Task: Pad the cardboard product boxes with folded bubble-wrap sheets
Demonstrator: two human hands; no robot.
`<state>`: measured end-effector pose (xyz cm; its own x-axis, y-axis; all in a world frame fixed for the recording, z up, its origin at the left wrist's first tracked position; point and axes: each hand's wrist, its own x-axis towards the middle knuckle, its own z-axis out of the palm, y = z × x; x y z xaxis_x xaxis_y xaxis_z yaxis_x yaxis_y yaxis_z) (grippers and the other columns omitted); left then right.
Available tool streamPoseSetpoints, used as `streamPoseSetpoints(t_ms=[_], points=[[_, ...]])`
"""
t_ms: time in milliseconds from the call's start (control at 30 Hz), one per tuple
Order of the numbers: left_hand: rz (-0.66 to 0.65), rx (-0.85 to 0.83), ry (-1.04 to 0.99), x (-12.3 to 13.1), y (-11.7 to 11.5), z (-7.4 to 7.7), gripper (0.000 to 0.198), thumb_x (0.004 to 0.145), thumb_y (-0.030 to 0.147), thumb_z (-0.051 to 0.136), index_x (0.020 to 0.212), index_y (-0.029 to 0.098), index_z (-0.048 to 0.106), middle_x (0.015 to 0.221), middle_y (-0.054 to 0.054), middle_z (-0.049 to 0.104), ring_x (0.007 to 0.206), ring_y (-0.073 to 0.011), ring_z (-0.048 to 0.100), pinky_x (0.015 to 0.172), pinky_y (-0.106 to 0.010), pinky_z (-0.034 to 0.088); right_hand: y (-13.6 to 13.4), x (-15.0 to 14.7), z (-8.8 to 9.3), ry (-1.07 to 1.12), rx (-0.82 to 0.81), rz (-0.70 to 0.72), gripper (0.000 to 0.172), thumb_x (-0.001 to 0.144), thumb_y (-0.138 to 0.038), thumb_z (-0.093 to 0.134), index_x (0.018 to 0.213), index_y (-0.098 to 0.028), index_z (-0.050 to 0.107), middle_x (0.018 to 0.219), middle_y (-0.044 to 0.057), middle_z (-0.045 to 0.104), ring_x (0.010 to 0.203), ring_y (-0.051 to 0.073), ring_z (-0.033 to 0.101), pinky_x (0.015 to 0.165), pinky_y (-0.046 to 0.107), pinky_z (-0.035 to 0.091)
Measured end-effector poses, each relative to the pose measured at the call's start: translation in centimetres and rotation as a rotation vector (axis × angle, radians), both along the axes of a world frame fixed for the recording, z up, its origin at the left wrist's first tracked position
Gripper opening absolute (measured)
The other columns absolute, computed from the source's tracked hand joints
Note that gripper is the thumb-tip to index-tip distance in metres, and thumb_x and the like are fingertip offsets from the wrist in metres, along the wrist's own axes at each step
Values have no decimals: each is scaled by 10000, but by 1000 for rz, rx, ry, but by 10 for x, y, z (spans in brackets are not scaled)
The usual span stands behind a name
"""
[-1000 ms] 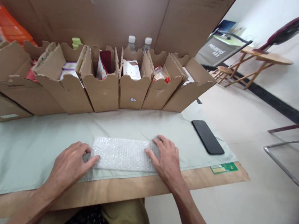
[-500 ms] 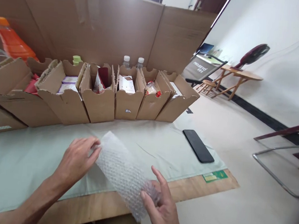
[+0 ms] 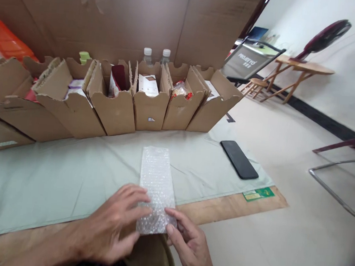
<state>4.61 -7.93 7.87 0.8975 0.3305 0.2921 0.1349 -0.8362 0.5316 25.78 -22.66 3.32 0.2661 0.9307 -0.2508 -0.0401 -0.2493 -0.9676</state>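
A strip of clear bubble wrap [image 3: 156, 176] lies lengthwise on the pale green cloth [image 3: 106, 160], its near end reaching over the table's wooden edge. My left hand [image 3: 118, 219] is open at its left side, fingers spread and slightly blurred, their tips over the plastic. At the lower right corner my right hand [image 3: 188, 241] pinches the bubble wrap between thumb and fingers. Whether the left fingertips touch the sheet I cannot tell.
Several cardboard bins [image 3: 150, 112] holding packets and boxes line the back, before a tall cardboard panel [image 3: 137, 22]. A black phone [image 3: 239, 160] lies to the right, near a green card [image 3: 258, 194]. A folding chair [image 3: 248, 62] stands beyond.
The bubble wrap, held up at a slant between both hands, now lies flat and straighter on the cloth. My left hand has let go of its far corner and moved nearer. The view has tilted down.
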Motion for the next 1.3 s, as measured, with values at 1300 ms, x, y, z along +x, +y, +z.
streamPoseSetpoints(t_ms=[1300], points=[[329,41,-105,11,-3,-38,204,951,96,564,1089,203,671,1055,-75,768,1061,-266,685,924,-448,554,67,20,16,-1052,539,414,270,1027,-122,479,1199,-199,673,1104,84,769,976,236,696,848,410,516]])
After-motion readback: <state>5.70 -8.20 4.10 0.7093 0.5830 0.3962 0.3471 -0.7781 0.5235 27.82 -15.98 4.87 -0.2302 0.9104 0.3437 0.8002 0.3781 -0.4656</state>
